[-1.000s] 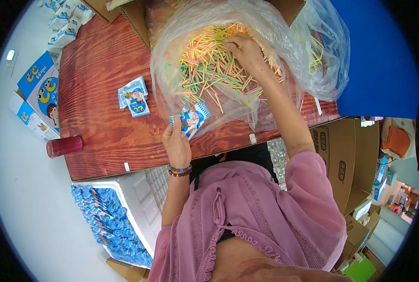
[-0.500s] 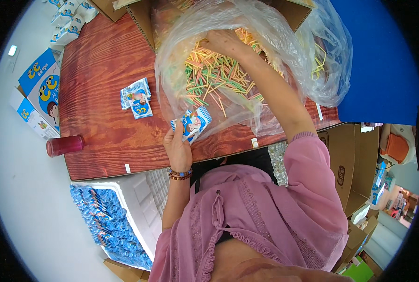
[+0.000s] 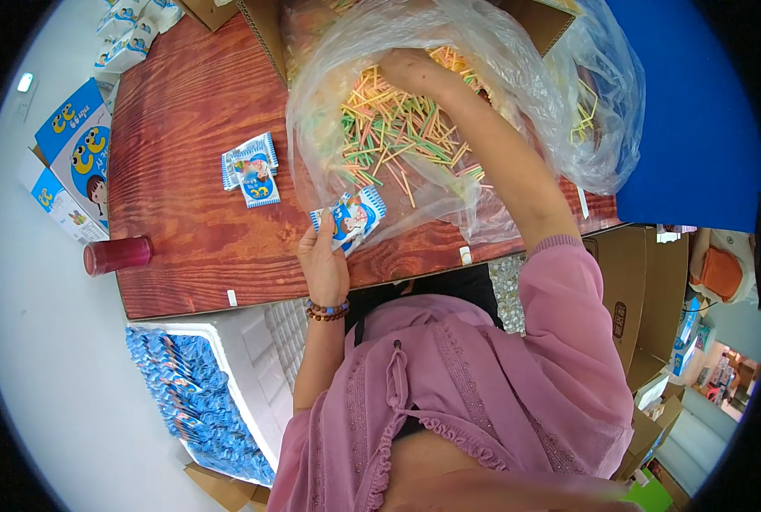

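My left hand (image 3: 322, 260) holds a small blue and white packet (image 3: 352, 218) just above the near edge of the red-brown wooden table (image 3: 184, 154). My right hand (image 3: 410, 70) reaches deep into a big clear plastic bag (image 3: 483, 102) full of thin coloured sticks (image 3: 397, 136) in orange, green and yellow. The fingers are buried among the sticks, and whether they grip any is hidden. Two more small packets (image 3: 251, 169) lie flat on the table left of the bag.
A dark red cup (image 3: 118, 255) lies at the table's left near corner. Blue and white boxes (image 3: 73, 162) stand left of the table. A white tray of several blue packets (image 3: 194, 401) sits below the table. Cardboard boxes (image 3: 645, 290) stand at right.
My right hand has pushed farther into the bag, toward its back left. My left hand with the packet has stayed near the table edge.
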A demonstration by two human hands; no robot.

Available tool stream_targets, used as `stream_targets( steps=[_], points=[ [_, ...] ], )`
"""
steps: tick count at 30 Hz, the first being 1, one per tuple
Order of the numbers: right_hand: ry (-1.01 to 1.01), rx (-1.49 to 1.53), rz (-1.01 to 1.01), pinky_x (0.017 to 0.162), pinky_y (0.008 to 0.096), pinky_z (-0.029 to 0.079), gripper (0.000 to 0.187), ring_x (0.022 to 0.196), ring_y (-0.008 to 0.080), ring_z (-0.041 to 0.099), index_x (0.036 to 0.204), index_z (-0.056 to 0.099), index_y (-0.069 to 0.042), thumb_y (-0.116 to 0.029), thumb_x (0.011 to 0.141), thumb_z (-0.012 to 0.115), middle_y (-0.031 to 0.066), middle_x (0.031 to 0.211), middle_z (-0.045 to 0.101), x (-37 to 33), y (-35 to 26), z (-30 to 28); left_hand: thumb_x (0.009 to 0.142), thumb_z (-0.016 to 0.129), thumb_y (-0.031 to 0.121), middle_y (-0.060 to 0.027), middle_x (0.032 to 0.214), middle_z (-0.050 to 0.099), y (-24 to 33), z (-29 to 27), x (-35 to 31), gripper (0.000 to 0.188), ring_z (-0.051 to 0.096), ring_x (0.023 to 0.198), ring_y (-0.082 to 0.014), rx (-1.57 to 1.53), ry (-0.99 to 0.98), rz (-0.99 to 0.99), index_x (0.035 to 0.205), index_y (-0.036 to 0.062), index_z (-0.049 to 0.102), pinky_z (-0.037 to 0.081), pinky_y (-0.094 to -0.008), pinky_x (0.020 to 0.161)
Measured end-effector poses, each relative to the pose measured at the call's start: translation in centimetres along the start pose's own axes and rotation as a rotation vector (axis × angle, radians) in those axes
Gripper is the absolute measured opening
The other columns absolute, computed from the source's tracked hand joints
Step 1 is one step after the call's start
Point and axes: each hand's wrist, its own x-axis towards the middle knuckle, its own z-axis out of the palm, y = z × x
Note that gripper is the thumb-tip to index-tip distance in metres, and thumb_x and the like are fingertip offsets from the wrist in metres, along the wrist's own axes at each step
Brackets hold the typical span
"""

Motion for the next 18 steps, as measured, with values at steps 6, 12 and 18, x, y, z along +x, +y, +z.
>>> stream_targets(
  steps=[6,12,18],
  points=[
    [0.236,0.161,-0.021,0.081,0.0432,0.051,0.031,0.094,0.0356,0.065,0.099,0.062,0.007,-0.012,0.086,0.041,0.0231,0.101,0.065,-1.1,0.7,-0.3,0.096,0.056,0.016,-0.009,0.095,0.069,-0.1,0.3,0.1,0.02,0.067,0.083,-0.0148,0.01,-0.017,0.008,0.097,-0.0019,0.066,0.055,-0.0304,0.076],
    [-0.219,-0.094,-0.039,0.104,0.0401,0.038,0.044,0.126,0.031,0.048,0.123,0.058,-0.001,-0.023,0.088,0.04,0.0174,0.134,0.052,1.1,0.3,-1.2,0.096,0.056,0.014,-0.0095,0.097,0.069,-0.3,0.8,0.2,0.019,0.067,0.084,-0.0148,0.018,-0.026,0.003,0.098,-0.0024,0.066,0.055,-0.0308,0.077],
    [-0.122,0.031,0.007,0.103,0.0395,0.039,0.052,0.122,0.0308,0.052,0.123,0.061,-0.007,-0.042,0.086,0.046,0.0196,0.129,0.055,0.8,-1.3,-2.4,0.096,0.056,0.017,-0.0093,0.098,0.069,-0.2,0.5,0.1,0.019,0.067,0.087,-0.0178,0.025,-0.028,-0.011,0.097,0.001,0.066,0.055,-0.0343,0.077]
  ],
)
